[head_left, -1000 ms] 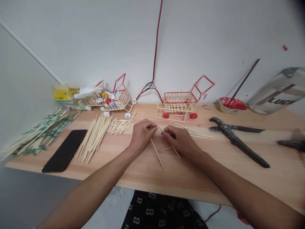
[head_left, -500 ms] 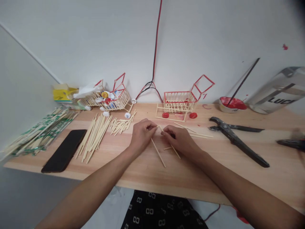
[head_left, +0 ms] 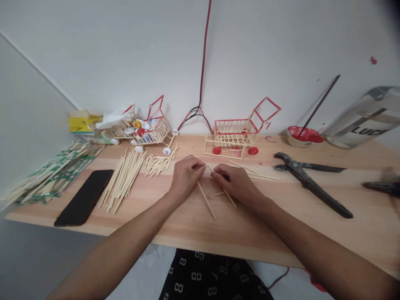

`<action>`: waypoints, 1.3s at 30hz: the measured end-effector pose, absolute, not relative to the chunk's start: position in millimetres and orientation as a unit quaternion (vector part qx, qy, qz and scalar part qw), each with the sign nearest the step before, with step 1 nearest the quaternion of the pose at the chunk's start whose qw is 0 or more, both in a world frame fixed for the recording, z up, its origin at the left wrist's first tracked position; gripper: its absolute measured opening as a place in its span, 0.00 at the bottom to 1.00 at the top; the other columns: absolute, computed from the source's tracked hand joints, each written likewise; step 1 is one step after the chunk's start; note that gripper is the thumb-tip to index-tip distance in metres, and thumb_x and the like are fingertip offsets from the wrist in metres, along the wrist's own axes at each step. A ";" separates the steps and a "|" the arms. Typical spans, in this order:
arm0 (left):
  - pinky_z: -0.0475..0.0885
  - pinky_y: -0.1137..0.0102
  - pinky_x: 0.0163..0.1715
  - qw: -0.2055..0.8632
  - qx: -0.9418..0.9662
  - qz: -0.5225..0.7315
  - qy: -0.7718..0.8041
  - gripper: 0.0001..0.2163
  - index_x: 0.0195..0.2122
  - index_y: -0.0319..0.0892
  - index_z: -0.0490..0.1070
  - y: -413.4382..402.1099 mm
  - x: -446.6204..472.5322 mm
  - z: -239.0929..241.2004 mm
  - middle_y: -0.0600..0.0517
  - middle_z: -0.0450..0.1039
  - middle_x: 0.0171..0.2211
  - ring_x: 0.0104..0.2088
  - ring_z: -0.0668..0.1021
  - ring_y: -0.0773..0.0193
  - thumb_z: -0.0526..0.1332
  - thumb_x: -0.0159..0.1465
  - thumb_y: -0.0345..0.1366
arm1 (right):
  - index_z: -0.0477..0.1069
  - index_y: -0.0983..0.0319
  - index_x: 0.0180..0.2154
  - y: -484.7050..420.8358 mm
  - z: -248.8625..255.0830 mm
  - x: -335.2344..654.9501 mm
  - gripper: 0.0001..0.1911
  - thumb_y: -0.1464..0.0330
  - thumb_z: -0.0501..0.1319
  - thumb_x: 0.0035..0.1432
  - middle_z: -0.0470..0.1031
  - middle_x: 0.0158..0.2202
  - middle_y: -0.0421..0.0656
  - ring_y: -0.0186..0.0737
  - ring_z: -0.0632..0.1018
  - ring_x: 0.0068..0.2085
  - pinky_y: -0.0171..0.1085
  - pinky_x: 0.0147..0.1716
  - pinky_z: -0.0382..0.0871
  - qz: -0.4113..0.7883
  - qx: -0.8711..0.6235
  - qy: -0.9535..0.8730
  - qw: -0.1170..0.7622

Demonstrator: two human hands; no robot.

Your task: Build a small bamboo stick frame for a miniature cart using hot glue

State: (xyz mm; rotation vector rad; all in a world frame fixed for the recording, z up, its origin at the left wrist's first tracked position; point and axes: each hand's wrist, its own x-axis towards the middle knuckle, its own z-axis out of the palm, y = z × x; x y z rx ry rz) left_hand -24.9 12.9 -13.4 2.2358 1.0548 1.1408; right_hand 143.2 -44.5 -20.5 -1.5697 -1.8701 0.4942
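My left hand (head_left: 188, 173) is closed, its thumb and fingers pinching a thin wooden stick near the tip. One pale stick (head_left: 206, 201) slants out below that hand toward the table's front edge. My right hand (head_left: 233, 179) is closed around another wooden stick (head_left: 231, 198), whose lower end shows beneath the palm. The stick ends meet between my fingertips, close above the tabletop; whether they are joined I cannot tell. A short stick piece (head_left: 220, 193) lies partly under the right hand. Behind stands a small stick-built shopping cart (head_left: 236, 127) with red rims and red wheels.
To the left lie long sticks (head_left: 126, 177), short sticks (head_left: 159, 165), a black phone (head_left: 84, 198) and wrapped chopsticks (head_left: 59, 173). Another small cart (head_left: 156, 129) holds bottle caps. Rightward are loose sticks (head_left: 256, 174), pliers (head_left: 308, 179), a red paint bowl (head_left: 300, 143) and a clear bottle (head_left: 359, 125).
Almost nothing differs. The stick below my left hand has shifted very slightly left at its lower end; both hands keep their grip and place.
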 end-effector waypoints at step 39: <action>0.65 0.71 0.30 0.197 0.804 0.420 0.373 0.05 0.27 0.42 0.75 11.7 -26.8 -14.3 0.54 0.72 0.25 0.29 0.73 0.67 0.63 0.55 0.25 | 0.68 0.62 0.28 -46.4 -20.3 143.6 0.09 0.67 0.54 0.59 0.71 0.23 0.38 0.33 0.68 0.26 0.33 0.27 0.56 0.197 -0.585 -0.716 0.326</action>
